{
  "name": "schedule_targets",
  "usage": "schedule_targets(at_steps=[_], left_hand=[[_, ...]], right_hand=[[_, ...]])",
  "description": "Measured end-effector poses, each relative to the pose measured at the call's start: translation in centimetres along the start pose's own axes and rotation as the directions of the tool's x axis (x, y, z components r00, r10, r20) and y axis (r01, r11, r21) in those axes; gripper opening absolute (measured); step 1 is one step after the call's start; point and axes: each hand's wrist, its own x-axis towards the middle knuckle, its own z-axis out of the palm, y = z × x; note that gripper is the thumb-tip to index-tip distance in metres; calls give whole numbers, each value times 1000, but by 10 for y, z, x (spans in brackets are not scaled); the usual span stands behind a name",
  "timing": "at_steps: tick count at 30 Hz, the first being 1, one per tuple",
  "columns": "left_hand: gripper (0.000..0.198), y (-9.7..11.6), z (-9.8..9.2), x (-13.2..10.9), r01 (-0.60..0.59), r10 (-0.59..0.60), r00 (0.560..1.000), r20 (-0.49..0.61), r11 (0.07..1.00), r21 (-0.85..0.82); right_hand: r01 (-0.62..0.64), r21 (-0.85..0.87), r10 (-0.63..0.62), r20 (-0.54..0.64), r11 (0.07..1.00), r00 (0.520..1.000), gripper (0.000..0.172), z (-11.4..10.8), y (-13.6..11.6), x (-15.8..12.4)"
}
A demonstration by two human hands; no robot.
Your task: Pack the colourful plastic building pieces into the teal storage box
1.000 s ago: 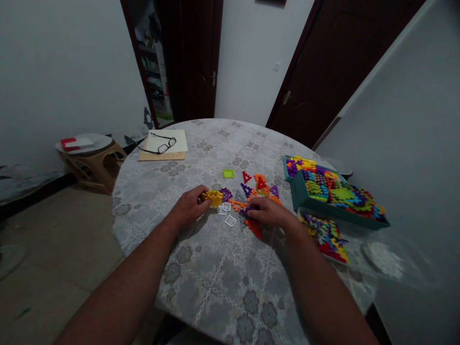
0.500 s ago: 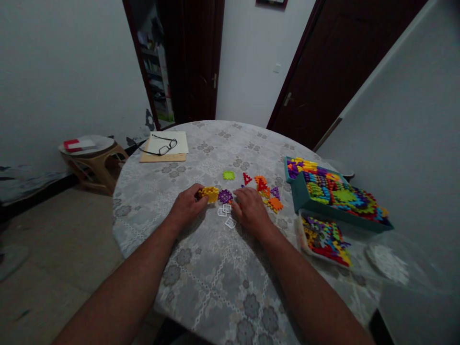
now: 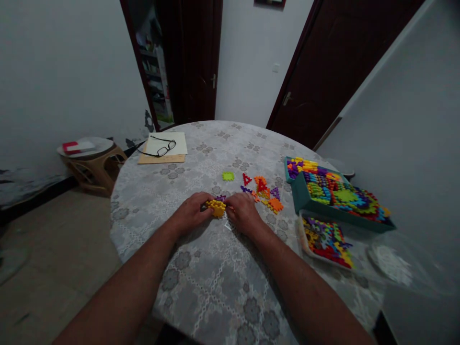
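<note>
A yellow toothed block (image 3: 216,208) is between my two hands, low over the patterned tablecloth. My left hand (image 3: 196,209) grips its left side. The fingers of my right hand (image 3: 242,211) are pinched at its right edge; whether they hold a small piece too is hidden. Just behind the yellow block a purple piece (image 3: 220,198) is partly covered. A white frame piece (image 3: 228,224) lies by my right fingers. Beyond them are a lime green square (image 3: 228,176), a red triangle (image 3: 246,179) and several orange and purple pieces (image 3: 276,205).
Teal boxes of colourful pieces (image 3: 300,191) stand at the right, with a clear tub of pieces (image 3: 304,239) nearer. Glasses (image 3: 162,151) rest on papers (image 3: 181,143) at the far left. A stool (image 3: 100,165) stands left of the table.
My left hand has moved right and nearer with the yellow block. My right hand has closed in on the block's right edge, and the purple and white pieces are now more covered.
</note>
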Motion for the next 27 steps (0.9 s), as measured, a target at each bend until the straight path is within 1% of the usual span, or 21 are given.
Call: schedule_targets(at_steps=[2,4,7,9,12,17,19,22,27], left_hand=[[28,-1,1,0,-36,36,999,-3,999,-39],[25,-1,2,0,-47,46,999,-18,997,-61],[25,2,2,1,-15,15,1000,-12,998,-65],[28,4,1,2,17,-16,1000,14,998,-53],[32,5,0,3,46,-45,999,17,998,-35],[25,4,0,5,21,-20,1000,11,997,-70],[23,4,0,5,-1,2,1000,9,997,-83],[23,5,0,5,-16,16,1000,-2,997,-82],[23,8,0,5,12,-12,1000,3,996,-92]], right_hand=[[18,9,-18,12,1000,1000,23,-1,-2,-1],[47,-1,-47,25,999,999,24,-2,-4,-4],[83,-16,-83,31,996,996,25,-4,-8,-7],[96,-15,-96,6,995,995,28,-3,-10,-8],[81,-32,-83,-42,996,996,38,1,-11,-7],[25,-30,-25,4,999,1000,36,3,-10,-3],[13,-5,-13,-22,1000,1000,41,2,-10,-2],[36,41,-33,-87,998,996,45,2,-8,-1],[71,148,-49,-152,986,987,37,5,-1,1]])
